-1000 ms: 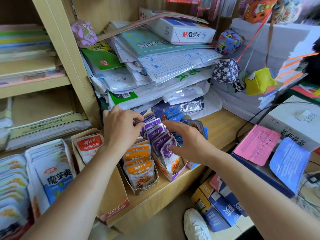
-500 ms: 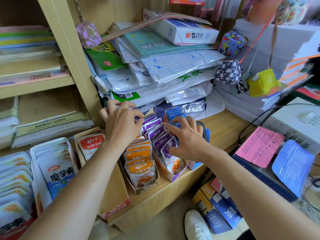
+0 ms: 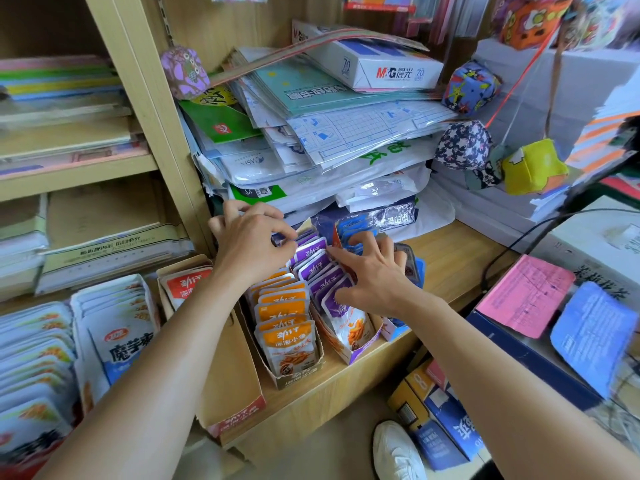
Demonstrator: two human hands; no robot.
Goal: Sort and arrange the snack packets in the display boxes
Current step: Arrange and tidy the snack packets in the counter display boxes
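— What changed for us?
— Our right hand slid back along the purple packets, fingers spread flat on them. Our left hand still curls round the rearmost ones. They stand in the display box under both hands.

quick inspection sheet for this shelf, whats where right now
surface: wooden shelf, bare at the right end
job's things: purple packets and orange packets upright in side-by-side display boxes
clutter: paper stack behind; pink sheet at right
hands: left hand curled at the purple row's back, grip unclear; right hand fingers spread on purple packets
cables: black cable at right
surroundings: cloth cubes hanging; white shoe below
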